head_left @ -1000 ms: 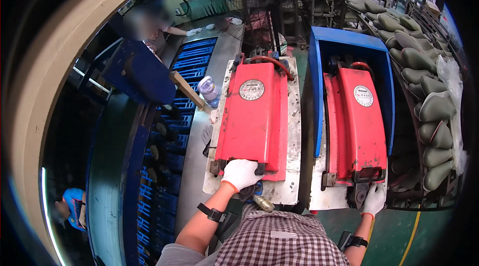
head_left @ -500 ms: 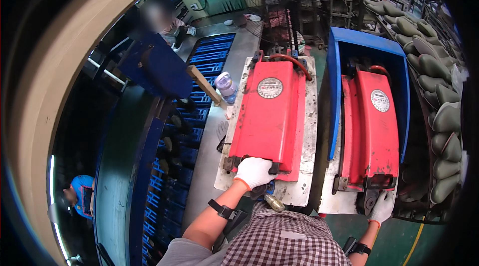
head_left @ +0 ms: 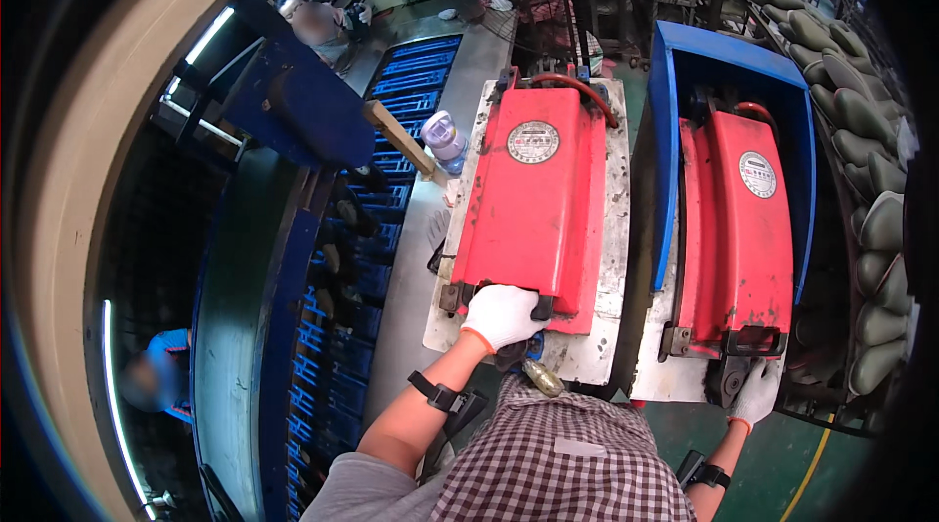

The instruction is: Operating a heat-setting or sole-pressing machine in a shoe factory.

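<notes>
In a white glove with an orange cuff, my left hand [head_left: 504, 317] is wrapped round the black handle [head_left: 541, 307] on the front edge of the left red machine cover [head_left: 518, 199]. My right hand [head_left: 756, 392], gloved the same way, grips the dark metal latch [head_left: 729, 380] below the front of the right red machine cover [head_left: 748, 238]; its fingertips are partly hidden there. Both covers lie lowered over pale, stained base plates. A small brass-coloured cylinder [head_left: 543, 377] sticks out near my left hand, in front of my checked apron [head_left: 558, 453].
A blue metal hood [head_left: 738, 52] surrounds the right machine. Olive shoe-shaped forms [head_left: 866, 121] fill a rack at the right. Left of the machines run a metal bench, a blue slatted conveyor [head_left: 386, 180] and a clear plastic jug [head_left: 445, 142]. Two people are at the left.
The machines and my hands sit slightly higher in the picture as the view has shifted. Both hands keep their places on the machines. The people at the left have shifted a little.
</notes>
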Tool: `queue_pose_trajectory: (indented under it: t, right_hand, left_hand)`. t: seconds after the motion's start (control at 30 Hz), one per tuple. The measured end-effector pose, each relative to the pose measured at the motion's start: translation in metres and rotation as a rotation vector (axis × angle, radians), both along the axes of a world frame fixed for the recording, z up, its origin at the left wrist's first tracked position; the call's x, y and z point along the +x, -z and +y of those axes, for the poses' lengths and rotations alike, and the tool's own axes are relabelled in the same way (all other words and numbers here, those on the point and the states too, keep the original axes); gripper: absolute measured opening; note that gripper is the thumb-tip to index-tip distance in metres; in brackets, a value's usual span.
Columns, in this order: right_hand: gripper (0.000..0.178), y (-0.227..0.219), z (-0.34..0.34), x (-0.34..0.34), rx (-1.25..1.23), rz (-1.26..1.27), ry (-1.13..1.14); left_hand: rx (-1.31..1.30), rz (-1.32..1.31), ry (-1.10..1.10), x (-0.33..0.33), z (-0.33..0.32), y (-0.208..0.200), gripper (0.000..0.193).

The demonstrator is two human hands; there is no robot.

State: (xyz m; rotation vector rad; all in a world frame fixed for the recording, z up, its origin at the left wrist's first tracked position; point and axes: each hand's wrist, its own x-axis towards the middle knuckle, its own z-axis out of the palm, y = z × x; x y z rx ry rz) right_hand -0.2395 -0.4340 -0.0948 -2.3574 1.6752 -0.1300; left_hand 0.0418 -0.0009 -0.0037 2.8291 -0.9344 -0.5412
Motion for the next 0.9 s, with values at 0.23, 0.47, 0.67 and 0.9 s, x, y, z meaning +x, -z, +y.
queue_pose_trajectory:
  t: [0.23, 0.47, 0.67, 0.9]
  right_hand:
    - [0.047, 0.012, -0.007, -0.002, -0.013, -0.062, -0.005]
    - [0.047, 0.027, -0.017, -0.013, -0.061, -0.041, -0.004]
    - [0.046, 0.013, -0.007, -0.006, -0.051, -0.070, -0.014]
    - [0.045, 0.012, -0.006, -0.005, -0.036, -0.104, -0.020]
  left_hand:
    - [-0.004, 0.013, -0.016, 0.002, -0.003, 0.000, 0.048]
    - [-0.019, -0.033, -0.003, 0.001, -0.003, 0.005, 0.046]
    - [-0.022, -0.017, -0.001, 0.000, -0.002, 0.003, 0.048]
    - [-0.009, -0.005, -0.006, 0.000, -0.002, 0.001, 0.049]
